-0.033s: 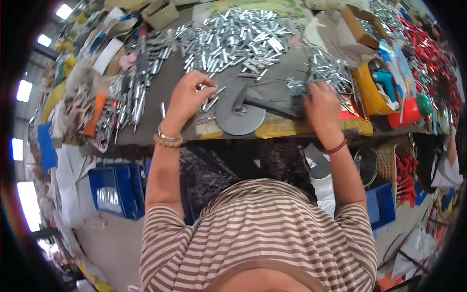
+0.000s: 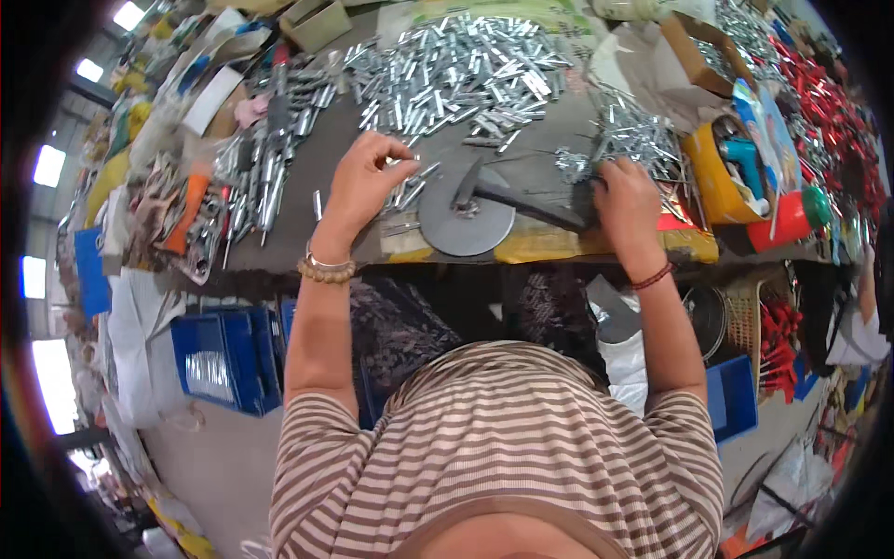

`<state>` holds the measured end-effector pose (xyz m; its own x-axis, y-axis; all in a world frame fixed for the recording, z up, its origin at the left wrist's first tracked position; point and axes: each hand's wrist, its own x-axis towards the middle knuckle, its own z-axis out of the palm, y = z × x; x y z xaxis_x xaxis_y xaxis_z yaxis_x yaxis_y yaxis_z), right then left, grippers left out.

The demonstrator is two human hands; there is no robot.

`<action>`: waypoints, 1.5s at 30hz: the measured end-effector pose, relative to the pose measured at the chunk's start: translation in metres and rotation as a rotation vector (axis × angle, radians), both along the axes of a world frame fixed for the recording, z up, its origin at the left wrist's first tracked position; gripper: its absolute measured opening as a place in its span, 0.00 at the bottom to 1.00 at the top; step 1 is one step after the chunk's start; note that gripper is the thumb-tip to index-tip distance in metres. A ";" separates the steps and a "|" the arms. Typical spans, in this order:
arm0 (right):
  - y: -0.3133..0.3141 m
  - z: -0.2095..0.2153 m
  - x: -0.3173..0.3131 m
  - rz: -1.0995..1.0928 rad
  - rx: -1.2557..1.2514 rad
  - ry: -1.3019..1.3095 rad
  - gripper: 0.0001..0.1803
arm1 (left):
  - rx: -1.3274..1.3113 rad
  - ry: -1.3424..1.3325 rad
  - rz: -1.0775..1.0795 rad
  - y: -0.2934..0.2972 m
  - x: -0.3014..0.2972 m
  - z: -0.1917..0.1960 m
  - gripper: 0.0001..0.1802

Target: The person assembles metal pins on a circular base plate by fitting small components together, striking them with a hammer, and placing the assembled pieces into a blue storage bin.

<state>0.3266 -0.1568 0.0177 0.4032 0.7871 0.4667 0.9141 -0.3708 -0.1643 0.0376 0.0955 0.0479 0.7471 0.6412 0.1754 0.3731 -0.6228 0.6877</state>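
Note:
My left hand (image 2: 365, 186) is over the bench left of a round metal plate (image 2: 484, 238), its thumb and forefinger drawn together. What they pinch, if anything, is too small to tell. Several thin metal pins (image 2: 406, 190) lie just beside it. A hammer (image 2: 531, 204) rests with its head on the plate and its dark handle pointing toward my right hand (image 2: 629, 205). That hand is at the near edge of a heap of small silvery metal parts (image 2: 629, 130), fingers curled and tips partly hidden; I cannot make out anything in them.
A broad pile of short metal tubes (image 2: 466, 74) covers the back of the bench. Tools and long metal rods (image 2: 270, 191) crowd the left. A yellow container (image 2: 712, 177) and a red container with a green lid (image 2: 787, 216) stand at right. Blue bins (image 2: 223, 359) sit below.
The view has shifted slightly, so the bench appears a little further right. My left fingertips have drawn closer together. My right hand stays by the small parts; the hammer and plate lie as before.

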 end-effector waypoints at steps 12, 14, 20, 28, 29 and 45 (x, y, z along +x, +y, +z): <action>0.011 0.029 -0.070 0.362 0.149 0.374 0.08 | -0.724 -0.523 0.284 -0.088 -0.037 -0.037 0.08; 0.017 0.032 -0.088 0.389 0.113 0.400 0.08 | -0.575 -0.551 0.334 -0.076 -0.035 -0.039 0.08; 0.034 0.009 -0.109 0.540 0.020 0.284 0.10 | -0.863 -0.520 0.202 -0.099 -0.026 -0.028 0.09; 0.036 0.013 -0.107 0.557 0.010 0.311 0.09 | -0.160 -0.125 0.137 -0.112 -0.027 -0.026 0.08; 0.037 0.013 -0.108 0.548 0.019 0.307 0.09 | -0.163 -0.124 0.138 -0.114 -0.026 -0.026 0.08; 0.041 0.003 -0.106 0.602 0.100 0.293 0.10 | 0.010 -0.072 0.138 -0.110 -0.021 -0.026 0.08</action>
